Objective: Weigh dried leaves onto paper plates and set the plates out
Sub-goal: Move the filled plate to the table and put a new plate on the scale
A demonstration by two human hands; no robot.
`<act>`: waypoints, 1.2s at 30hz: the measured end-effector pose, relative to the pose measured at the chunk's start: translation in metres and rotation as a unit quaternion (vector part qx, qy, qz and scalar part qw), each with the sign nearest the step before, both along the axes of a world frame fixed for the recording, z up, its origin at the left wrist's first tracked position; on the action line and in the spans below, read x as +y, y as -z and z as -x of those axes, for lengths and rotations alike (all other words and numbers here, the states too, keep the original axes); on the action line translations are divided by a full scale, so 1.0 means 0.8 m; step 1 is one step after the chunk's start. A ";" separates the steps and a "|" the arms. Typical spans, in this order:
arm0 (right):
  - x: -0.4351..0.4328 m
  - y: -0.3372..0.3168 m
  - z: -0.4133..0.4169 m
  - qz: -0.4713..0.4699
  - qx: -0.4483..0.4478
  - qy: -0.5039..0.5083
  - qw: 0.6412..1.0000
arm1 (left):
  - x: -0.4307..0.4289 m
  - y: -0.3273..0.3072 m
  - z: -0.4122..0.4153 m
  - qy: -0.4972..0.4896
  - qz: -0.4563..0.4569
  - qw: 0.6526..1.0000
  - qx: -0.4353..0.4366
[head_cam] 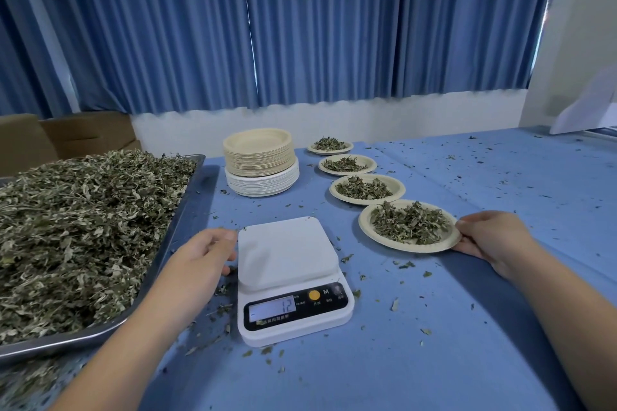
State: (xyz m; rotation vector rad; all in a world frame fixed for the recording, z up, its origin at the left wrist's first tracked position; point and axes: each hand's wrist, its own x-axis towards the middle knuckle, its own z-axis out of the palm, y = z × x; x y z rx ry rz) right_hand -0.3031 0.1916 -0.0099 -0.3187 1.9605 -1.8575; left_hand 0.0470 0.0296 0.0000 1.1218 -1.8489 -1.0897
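Four plates are loaded so far, and my right hand (484, 237) has the nearest plate (409, 225) pinched by its right rim, thumb on top and fingers tucked under. Holding it at the edge keeps my fingers out of the pile and the plate level. It sits flat on the desk (434, 344), just right of the scale (290, 277), at the near end of the row. The three other plates (367, 188) run away from me in a line, close but not touching, which I'd guess keeps each portion separate and easy to count.

My left hand (207, 253) isn't gripping anything. It's loosely curled with the thumb against the scale's left edge, probably to stop it scooting around. The platform is bare and the display looks like it says 12.

The stack of empty plates (260, 160) sits right behind the scale for grabbing the next one. The tray (187, 210) heaped with dried leaves (66, 227) is on my left, so scooping is a short trip. Crumbs everywhere, obviously.
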 end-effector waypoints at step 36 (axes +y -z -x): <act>-0.258 -0.115 -0.117 -0.220 0.638 -0.300 0.674 | -0.043 0.036 0.015 -0.068 0.020 0.997 0.012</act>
